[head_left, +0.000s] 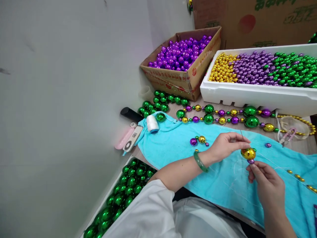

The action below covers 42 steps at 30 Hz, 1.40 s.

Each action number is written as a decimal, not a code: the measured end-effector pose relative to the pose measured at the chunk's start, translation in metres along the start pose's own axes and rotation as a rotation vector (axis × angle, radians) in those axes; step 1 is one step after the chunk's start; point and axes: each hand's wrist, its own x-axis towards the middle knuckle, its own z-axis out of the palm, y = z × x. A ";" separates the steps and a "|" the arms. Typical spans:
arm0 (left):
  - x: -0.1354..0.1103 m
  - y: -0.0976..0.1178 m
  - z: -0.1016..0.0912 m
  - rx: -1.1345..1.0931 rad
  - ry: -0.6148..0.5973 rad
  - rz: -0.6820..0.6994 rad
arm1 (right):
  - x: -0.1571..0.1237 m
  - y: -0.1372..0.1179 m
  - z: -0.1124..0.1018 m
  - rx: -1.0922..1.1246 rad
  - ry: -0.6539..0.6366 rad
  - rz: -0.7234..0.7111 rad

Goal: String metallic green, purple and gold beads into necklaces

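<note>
My left hand (224,145), with a green bangle (200,161) at the wrist, pinches a thin needle (242,134) that sticks up past the fingertips. Just below those fingers is a large gold bead (248,153), with a small purple bead (251,161) under it. My right hand (268,181) has thumb and fingers closed on the small purple bead. Pale thread runs rightward over the turquoise towel (168,152) to several small gold beads (299,178). Left of my hands lie a purple bead (193,141) and a gold bead (202,139) among smaller ones.
A finished-looking bead string (251,121) lies along the back. Behind stand a carton (170,77) of purple beads and a white foam box (223,94) of sorted beads. A thread spool (152,124), pink-handled snips (288,136) and a tray of green beads (128,181) are nearby.
</note>
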 end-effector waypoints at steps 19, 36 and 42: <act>0.044 0.038 -0.042 0.609 0.135 0.129 | 0.041 -0.019 0.002 0.137 -0.065 0.054; 0.176 0.163 -0.116 1.653 0.477 0.488 | 0.040 0.015 -0.018 0.169 -0.015 0.098; 0.189 0.222 -0.168 1.545 0.918 0.311 | 0.050 0.029 -0.043 0.044 -0.036 0.065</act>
